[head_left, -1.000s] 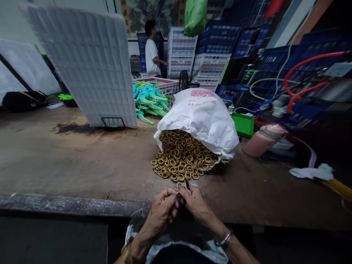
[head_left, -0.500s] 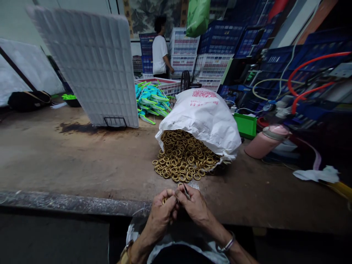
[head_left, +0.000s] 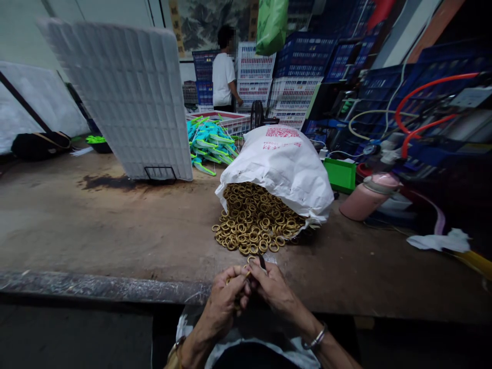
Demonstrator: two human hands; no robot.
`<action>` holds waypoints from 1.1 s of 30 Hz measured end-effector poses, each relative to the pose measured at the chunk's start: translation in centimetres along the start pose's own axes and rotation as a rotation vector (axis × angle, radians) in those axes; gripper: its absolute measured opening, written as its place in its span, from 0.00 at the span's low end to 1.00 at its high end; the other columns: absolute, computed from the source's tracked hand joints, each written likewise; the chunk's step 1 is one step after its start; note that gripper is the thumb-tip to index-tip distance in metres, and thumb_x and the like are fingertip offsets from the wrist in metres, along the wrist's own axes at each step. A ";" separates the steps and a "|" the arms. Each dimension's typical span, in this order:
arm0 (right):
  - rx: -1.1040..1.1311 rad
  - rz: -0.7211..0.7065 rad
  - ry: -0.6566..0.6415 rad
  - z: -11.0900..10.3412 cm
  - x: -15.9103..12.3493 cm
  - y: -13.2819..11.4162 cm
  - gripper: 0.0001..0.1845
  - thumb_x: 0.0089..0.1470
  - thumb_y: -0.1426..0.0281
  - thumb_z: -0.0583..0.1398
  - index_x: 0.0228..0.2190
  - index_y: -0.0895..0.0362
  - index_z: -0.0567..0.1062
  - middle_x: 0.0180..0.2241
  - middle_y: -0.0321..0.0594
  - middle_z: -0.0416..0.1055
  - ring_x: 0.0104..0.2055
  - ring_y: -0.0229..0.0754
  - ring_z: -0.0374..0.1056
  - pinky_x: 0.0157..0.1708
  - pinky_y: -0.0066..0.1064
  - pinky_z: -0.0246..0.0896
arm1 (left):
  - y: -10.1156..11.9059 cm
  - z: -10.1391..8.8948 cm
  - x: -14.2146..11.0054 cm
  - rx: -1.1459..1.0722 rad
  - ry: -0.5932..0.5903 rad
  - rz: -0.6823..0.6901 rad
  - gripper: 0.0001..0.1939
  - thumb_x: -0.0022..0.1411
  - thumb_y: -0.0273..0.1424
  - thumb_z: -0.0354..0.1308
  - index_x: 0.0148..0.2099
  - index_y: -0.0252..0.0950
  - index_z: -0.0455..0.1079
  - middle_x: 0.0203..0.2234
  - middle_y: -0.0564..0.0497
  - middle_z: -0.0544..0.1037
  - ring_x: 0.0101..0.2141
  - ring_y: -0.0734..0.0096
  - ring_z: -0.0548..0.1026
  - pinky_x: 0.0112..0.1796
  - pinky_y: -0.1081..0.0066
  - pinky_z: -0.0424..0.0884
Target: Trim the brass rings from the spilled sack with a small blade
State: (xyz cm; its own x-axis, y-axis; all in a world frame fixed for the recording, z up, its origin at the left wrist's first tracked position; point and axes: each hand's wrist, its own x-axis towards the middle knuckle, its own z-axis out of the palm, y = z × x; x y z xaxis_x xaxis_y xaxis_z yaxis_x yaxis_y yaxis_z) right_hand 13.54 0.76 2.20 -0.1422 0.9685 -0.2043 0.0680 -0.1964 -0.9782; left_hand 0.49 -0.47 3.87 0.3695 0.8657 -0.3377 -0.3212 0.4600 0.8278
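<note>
My left hand (head_left: 226, 294) is closed around a gold-coloured ring (head_left: 248, 274), which shows at its fingertips; more may be hidden in the palm. My right hand (head_left: 275, 288) meets it over the table's front edge, fingers pinched together. Out of the right hand sticks a small tool with a dark tip (head_left: 262, 262), its kind unclear. Just beyond the fingertips is another ring (head_left: 251, 259). Farther back, a heap of gold-coloured rings (head_left: 251, 233) spills from the mouth of a white woven sack (head_left: 280, 169) lying on its side.
A tall white ribbed panel (head_left: 126, 97) stands on the table (head_left: 96, 230) at left. Behind the sack lie turquoise-and-green pieces (head_left: 210, 141). To the right are a green tray (head_left: 340, 175), a pink bottle (head_left: 367, 197) and red hoses (head_left: 403, 110). A person (head_left: 223, 77) stands near stacked crates (head_left: 255, 61).
Both hands stay together in nearly the same place. A ring now shows more clearly between the fingertips, and the dark tool tip stands more upright. The view has shifted slightly.
</note>
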 end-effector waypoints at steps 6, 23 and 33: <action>0.075 0.056 -0.002 -0.4 0.0 0.7 0.21 0.49 0.52 0.53 0.21 0.56 0.62 0.15 0.28 0.58 0.15 0.29 0.48 0.14 0.23 0.42 | -0.1 0.1 0.2 -0.028 -0.030 0.001 0.15 0.54 0.41 0.55 0.27 0.33 0.61 0.19 0.56 0.66 0.13 0.87 0.57 0.12 0.82 0.46; 0.077 0.054 0.039 -0.2 -0.1 0.2 0.20 0.50 0.53 0.51 0.18 0.55 0.60 0.13 0.26 0.52 0.13 0.28 0.45 0.13 0.22 0.39 | -0.7 -0.6 1.1 -0.174 -0.089 -0.047 0.15 0.54 0.41 0.56 0.31 0.33 0.62 0.18 0.58 0.65 0.13 0.86 0.58 0.12 0.82 0.47; -0.268 -0.192 0.134 -0.5 0.1 1.0 0.13 0.51 0.64 0.51 0.20 0.55 0.64 0.19 0.32 0.60 0.24 0.35 0.56 0.25 0.26 0.51 | -1.0 -0.7 1.3 -0.208 -0.068 -0.035 0.15 0.53 0.40 0.57 0.30 0.35 0.58 0.19 0.58 0.66 0.13 0.86 0.60 0.13 0.83 0.48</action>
State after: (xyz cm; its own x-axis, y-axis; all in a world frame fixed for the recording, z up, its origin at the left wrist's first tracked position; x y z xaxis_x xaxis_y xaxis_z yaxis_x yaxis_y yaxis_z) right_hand 14.11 0.72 1.22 -0.0477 0.9988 0.0066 0.3120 0.0211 -0.9499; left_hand 0.69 0.38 2.32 0.4390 0.8365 -0.3281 -0.4772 0.5264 0.7037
